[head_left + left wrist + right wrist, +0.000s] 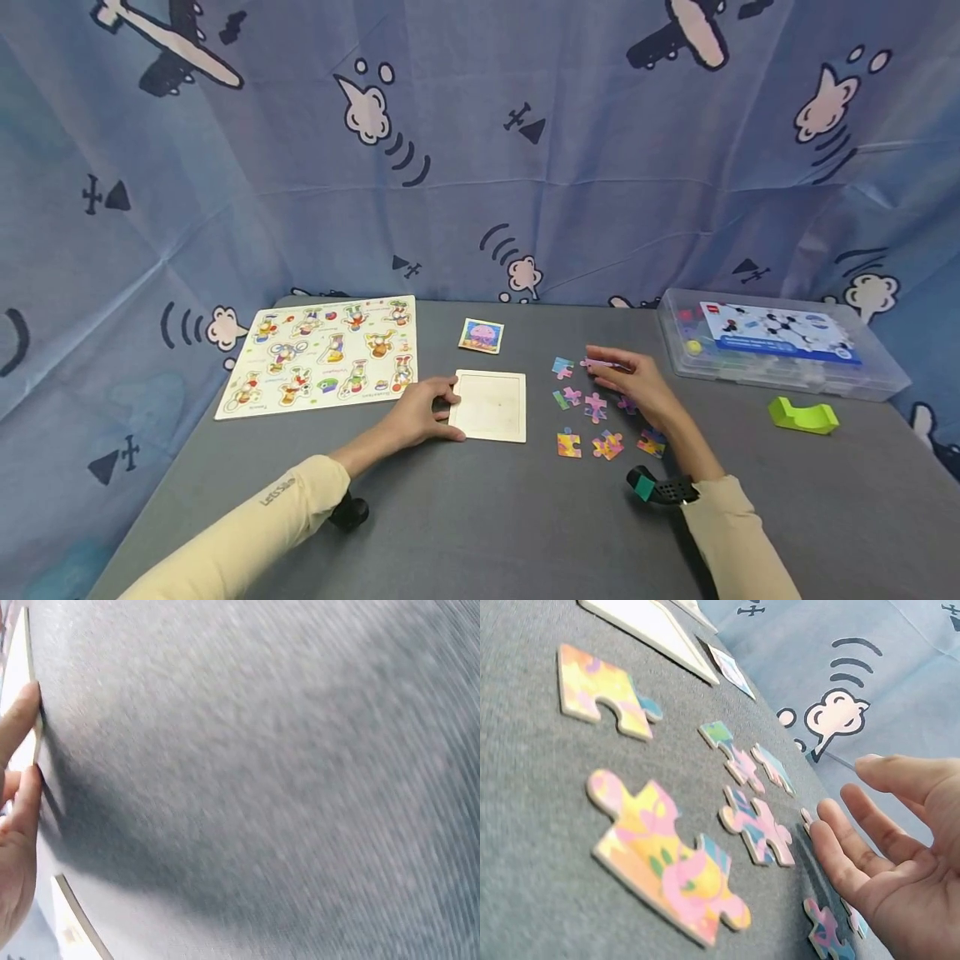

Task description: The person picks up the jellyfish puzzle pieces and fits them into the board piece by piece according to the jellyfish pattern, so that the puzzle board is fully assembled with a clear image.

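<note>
My left hand touches the left edge of a pale square puzzle tray, thumb and forefinger spread along that side. In the left wrist view its fingertips rest at the edge of the tray. My right hand hovers over loose jigsaw pieces, fingertips close to a pink piece at the back. The right wrist view shows its fingers loosely bent with nothing held between them. Nearer lie a yellow corner piece and a yellow-pink piece. Another piece is beside the right wrist.
A large picture board lies at the left. Behind the tray sits a small jellyfish picture card. A clear plastic case occupies the back right, with a green curved block in front. A printed cloth hangs behind the grey table.
</note>
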A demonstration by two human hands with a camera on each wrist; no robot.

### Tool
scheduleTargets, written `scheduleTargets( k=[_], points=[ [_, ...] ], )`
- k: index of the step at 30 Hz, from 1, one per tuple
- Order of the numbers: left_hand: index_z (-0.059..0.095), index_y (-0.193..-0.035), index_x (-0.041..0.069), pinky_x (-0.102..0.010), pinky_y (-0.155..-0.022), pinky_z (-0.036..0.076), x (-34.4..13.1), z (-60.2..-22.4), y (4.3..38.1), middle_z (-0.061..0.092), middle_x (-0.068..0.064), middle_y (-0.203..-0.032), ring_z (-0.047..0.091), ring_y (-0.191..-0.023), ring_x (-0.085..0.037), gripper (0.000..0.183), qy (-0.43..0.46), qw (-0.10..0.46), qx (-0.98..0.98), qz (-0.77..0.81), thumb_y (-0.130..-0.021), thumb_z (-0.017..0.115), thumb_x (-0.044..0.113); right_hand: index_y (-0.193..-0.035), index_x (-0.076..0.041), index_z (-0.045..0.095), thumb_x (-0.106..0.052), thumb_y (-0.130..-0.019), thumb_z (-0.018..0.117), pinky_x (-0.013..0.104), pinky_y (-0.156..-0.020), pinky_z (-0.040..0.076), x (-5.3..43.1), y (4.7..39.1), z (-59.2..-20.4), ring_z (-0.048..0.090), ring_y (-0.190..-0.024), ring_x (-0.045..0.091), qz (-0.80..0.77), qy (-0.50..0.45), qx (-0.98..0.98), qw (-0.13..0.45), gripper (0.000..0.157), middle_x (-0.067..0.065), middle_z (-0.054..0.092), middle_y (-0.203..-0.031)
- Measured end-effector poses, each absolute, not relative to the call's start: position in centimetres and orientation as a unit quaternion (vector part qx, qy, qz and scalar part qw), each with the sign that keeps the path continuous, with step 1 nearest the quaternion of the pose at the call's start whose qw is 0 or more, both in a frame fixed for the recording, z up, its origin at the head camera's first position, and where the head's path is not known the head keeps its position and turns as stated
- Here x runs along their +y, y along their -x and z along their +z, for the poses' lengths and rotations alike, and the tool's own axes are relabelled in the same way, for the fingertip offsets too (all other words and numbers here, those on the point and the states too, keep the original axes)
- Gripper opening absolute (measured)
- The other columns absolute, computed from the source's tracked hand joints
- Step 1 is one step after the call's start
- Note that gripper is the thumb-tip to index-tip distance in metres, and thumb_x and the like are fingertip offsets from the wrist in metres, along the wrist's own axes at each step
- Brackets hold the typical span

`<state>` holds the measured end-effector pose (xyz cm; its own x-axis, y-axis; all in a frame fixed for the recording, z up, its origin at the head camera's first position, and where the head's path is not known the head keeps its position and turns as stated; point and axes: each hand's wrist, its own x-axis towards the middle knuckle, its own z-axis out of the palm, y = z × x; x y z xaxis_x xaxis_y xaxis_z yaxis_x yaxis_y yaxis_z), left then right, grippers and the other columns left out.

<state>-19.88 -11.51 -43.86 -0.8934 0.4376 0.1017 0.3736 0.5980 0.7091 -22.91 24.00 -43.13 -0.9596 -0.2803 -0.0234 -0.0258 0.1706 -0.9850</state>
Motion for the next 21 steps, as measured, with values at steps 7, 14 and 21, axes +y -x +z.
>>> scheduleTargets(
  k=[7, 14, 21],
  points=[
    [0.067, -0.086, 0.003, -0.021, -0.078, 0.052, -12.1, -44.1, 19.9, 0.05, -0.019, -0.138, 0.048, -0.126, -0.036, 0.03, -0.244, 0.051, 0.89, 0.38, -0.066, 0.088, 0.011, -0.136, 0.012, 0.043, -0.008, -0.097, 0.056, 0.023, -0.089, 0.048, 24.1, 23.1, -43.4, 0.057, -0.112, 0.006, -0.636, 0.113, 0.757, 0.098, 0.046, 0.033, 0.04, -0.141],
    [0.068, -0.082, 0.002, -0.018, -0.074, 0.052, -12.1, -44.0, 19.8, 0.052, -0.017, -0.138, 0.051, -0.124, -0.034, 0.028, -0.209, 0.062, 0.883, 0.416, -0.063, 0.089, 0.006, -0.128, 0.009, 0.054, -0.009, -0.092, 0.064, 0.014, -0.08, 0.048, 23.5, 23.6, -43.6, 0.062, -0.096, 0.003, -0.578, 0.119, 0.806, 0.044, 0.041, 0.029, 0.057, -0.125],
    [0.07, -0.08, 0.001, -0.018, -0.072, 0.053, -11.8, -43.9, 20.0, 0.053, -0.016, -0.137, 0.052, -0.123, -0.032, 0.027, -0.185, 0.076, 0.881, 0.43, -0.062, 0.089, 0.004, -0.121, 0.012, 0.058, -0.005, -0.087, 0.07, 0.014, -0.076, 0.049, 22.9, 24.1, -43.3, 0.064, -0.092, 0.007, -0.542, 0.137, 0.829, 0.016, 0.04, 0.031, 0.061, -0.115]
  ],
)
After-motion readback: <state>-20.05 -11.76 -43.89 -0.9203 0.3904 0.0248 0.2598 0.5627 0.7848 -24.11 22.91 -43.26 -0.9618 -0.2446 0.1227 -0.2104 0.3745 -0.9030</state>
